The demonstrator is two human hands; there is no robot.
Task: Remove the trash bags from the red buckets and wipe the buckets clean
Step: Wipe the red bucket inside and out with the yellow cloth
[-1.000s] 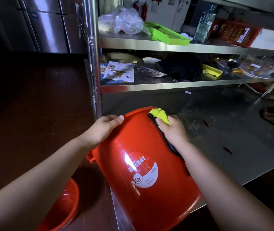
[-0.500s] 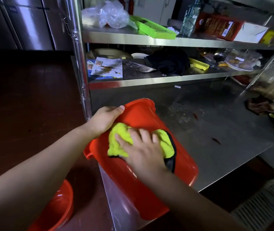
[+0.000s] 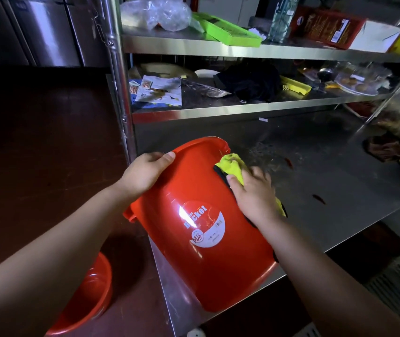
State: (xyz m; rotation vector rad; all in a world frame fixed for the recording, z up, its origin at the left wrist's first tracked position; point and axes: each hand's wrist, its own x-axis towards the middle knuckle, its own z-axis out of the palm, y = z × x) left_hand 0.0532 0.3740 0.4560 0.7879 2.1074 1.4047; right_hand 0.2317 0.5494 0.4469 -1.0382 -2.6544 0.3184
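The red bucket [image 3: 201, 229] lies tipped on its side at the front left corner of the steel table [image 3: 328, 190], its white label facing up at me. My left hand [image 3: 145, 173] grips its far rim with fingers curled over the edge, while my right hand [image 3: 252, 193] presses a yellow cloth [image 3: 231, 165] against the bucket's right flank, fingers spread flat on it. A second red bucket [image 3: 87, 297] stands on the dark floor [image 3: 36, 154] at lower left, and cluttered steel shelves [image 3: 242, 47] rise behind the table.
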